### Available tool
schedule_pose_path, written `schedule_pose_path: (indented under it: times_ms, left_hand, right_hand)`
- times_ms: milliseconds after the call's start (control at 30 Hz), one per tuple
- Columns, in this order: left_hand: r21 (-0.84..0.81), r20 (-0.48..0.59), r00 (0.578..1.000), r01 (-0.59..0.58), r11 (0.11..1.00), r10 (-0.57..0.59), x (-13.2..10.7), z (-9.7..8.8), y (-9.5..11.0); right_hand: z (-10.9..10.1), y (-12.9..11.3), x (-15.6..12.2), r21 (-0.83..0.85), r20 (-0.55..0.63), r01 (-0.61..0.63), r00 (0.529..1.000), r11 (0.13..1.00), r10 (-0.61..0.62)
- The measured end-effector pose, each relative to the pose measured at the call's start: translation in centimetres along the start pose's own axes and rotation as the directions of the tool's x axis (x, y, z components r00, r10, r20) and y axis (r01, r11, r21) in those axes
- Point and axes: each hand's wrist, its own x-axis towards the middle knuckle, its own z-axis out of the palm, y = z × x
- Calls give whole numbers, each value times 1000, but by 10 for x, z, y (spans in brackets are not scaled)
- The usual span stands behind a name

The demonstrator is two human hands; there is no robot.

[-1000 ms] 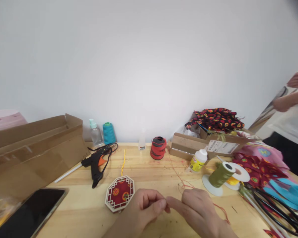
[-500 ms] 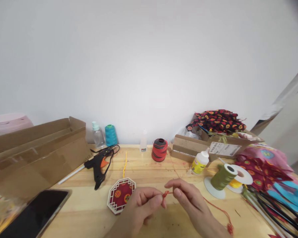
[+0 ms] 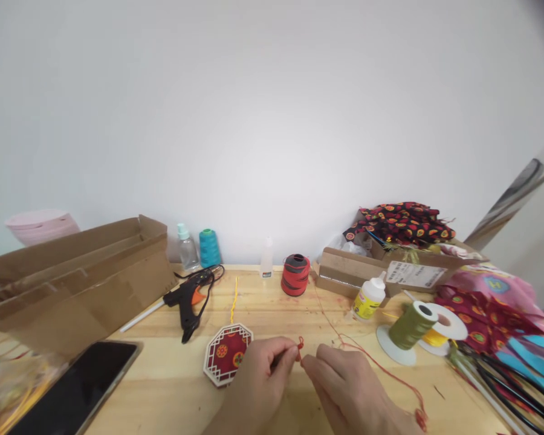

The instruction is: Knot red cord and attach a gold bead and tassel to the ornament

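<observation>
Between thumb and forefinger, my left hand (image 3: 265, 374) pinches a red cord (image 3: 300, 345) just below a small knotted loop that sticks up. My right hand (image 3: 340, 377), fingers curled together, grips the same cord just to the right and slightly lower, with a short stretch between the hands. Partly behind my left hand lies an octagonal lattice-framed ornament (image 3: 224, 357) with dark red patterned fabric and a yellow braided cord (image 3: 234, 302) at its top. More red cord (image 3: 390, 373) trails over the table at the right and ends in a small tangle.
At left are a phone (image 3: 75, 389), a cardboard box (image 3: 104, 296) and a black glue gun (image 3: 185, 305). A red thread spool (image 3: 295, 275) stands at the back. To the right are a glue bottle (image 3: 369, 298), an olive thread spool (image 3: 410, 329), patterned fabric (image 3: 403, 223) and black-handled scissors (image 3: 503, 386).
My right hand has turned and closed, with its spread fingers now curled in on the cord. A small loop now stands above my left fingertips. The view has shifted slightly.
</observation>
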Motion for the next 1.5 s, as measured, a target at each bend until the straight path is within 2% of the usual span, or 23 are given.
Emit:
schedule_pose_path:
  times_ms: [67, 133, 200, 267, 300, 367, 433, 500, 533, 567, 667, 767, 867, 933, 1033, 1100, 1167, 1233, 1300, 1400, 1433, 1467, 1500]
  left_hand:
    - [137, 56, 998, -42, 990, 34, -2, 2, 1]
    - [225, 133, 989, -99, 969, 70, -5, 3, 1]
    - [268, 205, 971, -179, 947, 125, -6, 4, 1]
    - [285, 237, 954, -251, 925, 186, -7, 3, 1]
    - [285, 238, 949, -271, 919, 206, -7, 3, 0]
    - [275, 213, 954, -268, 923, 214, -7, 2, 0]
    - [242, 176, 966, -229, 943, 190, -7, 1, -1]
    - [191, 144, 975, -196, 962, 170, -7, 0, 0]
    - [167, 133, 977, -185, 968, 164, -7, -1, 0]
    - [152, 124, 979, -179, 972, 161, -7, -2, 0]
    - [160, 91, 984, -163, 974, 150, -6, -4, -1]
    - [204, 60, 985, -169, 964, 160, -4, -6, -4]
    - [289, 47, 983, -183, 940, 177, -2, -8, -8]
    - [357, 63, 980, -201, 912, 191, -2, -7, -9]
    - [425, 163, 955, -293, 857, 246, -4, -3, -7]
    - [433, 242, 923, -380, 817, 301, -6, 1, -4]
    - [428, 263, 899, -435, 792, 351, -7, 3, -2]
    - [420, 229, 895, -446, 790, 383, -8, 4, 0]
    - [400, 185, 897, -441, 803, 400, -8, 3, 0]
    - [359, 128, 902, -429, 829, 411, -9, 2, -3]
    - [350, 107, 907, -418, 838, 408, -9, 1, -4]
    - [348, 82, 914, -401, 848, 399, -8, 0, -6]
    - [350, 52, 922, -377, 858, 384, -8, 0, -8]
  right_hand:
    - [-5, 1, -1, -56, -13, 25, 1000, 998, -25]
    - [-7, 3, -1, -22, -40, -8, 999, 1000, 7]
    - [-7, 7, -1, 112, -43, -105, 993, 988, 111]
    - [-5, 10, 1, 300, 6, -263, 962, 917, 274]
    - [-3, 11, 2, 402, 49, -349, 932, 847, 360]
    - [2, 14, 5, 606, 170, -488, 851, 628, 497]
    - [10, 16, 6, 758, 297, -541, 784, 364, 545]
    - [17, 16, 6, 817, 361, -538, 758, 208, 542]
    - [21, 16, 5, 823, 358, -532, 759, 200, 545]
    - [23, 15, 4, 815, 331, -525, 768, 243, 549]
    - [27, 12, 2, 674, 161, -469, 847, 570, 506]
    - [23, 7, 0, 415, 42, -325, 940, 850, 339]
    - [15, 1, -2, 172, 15, -165, 986, 971, 165]
    - [8, -1, -3, 18, 5, -57, 998, 998, 57]
    - [-1, 0, -4, -64, -39, 17, 999, 998, -19]
    - [-5, 4, -4, 41, -91, -53, 994, 998, 56]
    - [-7, 8, -2, 213, -112, -200, 967, 956, 227]
    - [-6, 12, 1, 385, -68, -357, 909, 851, 412]
    - [-2, 14, 4, 558, 32, -463, 841, 688, 540]
    - [7, 14, 6, 750, 215, -518, 779, 411, 588]
    - [10, 14, 6, 771, 253, -524, 774, 361, 581]
    - [12, 13, 6, 768, 266, -527, 779, 363, 568]
    - [14, 12, 5, 740, 251, -525, 796, 421, 551]
